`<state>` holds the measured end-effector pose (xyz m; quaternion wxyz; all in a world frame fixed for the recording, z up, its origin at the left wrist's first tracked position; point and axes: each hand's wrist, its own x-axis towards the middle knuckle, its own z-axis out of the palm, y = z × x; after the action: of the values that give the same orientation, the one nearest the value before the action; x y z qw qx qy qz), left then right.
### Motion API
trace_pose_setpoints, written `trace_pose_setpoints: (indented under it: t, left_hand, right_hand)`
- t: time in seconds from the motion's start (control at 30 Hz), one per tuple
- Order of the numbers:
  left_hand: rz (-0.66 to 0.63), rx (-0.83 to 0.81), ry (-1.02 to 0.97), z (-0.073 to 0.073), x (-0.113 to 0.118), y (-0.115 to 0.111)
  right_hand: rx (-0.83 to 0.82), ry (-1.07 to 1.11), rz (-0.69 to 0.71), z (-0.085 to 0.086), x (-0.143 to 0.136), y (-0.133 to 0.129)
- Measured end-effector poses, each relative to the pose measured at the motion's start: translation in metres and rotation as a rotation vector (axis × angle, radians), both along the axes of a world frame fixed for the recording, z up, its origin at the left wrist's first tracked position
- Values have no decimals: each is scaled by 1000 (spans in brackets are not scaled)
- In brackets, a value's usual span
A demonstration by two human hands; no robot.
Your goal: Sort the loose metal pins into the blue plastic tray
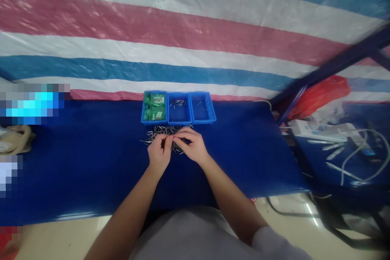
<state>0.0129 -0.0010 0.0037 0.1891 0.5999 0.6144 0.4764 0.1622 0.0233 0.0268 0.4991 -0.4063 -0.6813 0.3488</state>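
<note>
Both my hands meet over a loose pile of thin dark metal pins (160,131) on the blue tabletop. My left hand (160,150) is closed, its thumb and fingers pinched. Against it comes my right hand (192,145), also pinched, fingertips nearly touching the left ones. Whatever lies between the fingertips is too small to make out. Just beyond the pile stand three blue bins side by side. The left bin (142,114) holds green packets (157,100). Several metal pins lie in the middle bin (179,121), and a couple of thin ones in the right bin (203,121).
A striped plastic sheet (183,48) hangs behind the blue table (100,162). At the right are a dark metal frame (292,107), a red plastic bag (323,93) and a side surface with a white power strip (310,128) and cables. A beige item (18,140) sits far left.
</note>
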Motion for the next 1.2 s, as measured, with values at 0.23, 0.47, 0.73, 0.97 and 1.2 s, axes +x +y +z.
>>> trace_pose_setpoints:
  t: [0.23, 0.47, 0.73, 0.97, 1.2]
  left_hand:
    - [13, 11, -46, 1, 0, 1]
    - [-69, 48, -70, 2, 2, -1]
    - [-125, 120, 0, 7, 6, 1]
    - [-146, 68, 14, 5, 7, 2]
    - [-107, 65, -4, 3, 4, 2]
  right_hand:
    - [35, -67, -34, -3, 0, 1]
    - [-126, 57, -45, 0, -1, 1]
    - [-357, 368, -51, -10, -6, 3]
    - [-367, 369, -59, -4, -3, 5]
    - [-361, 331, -82, -11, -4, 5]
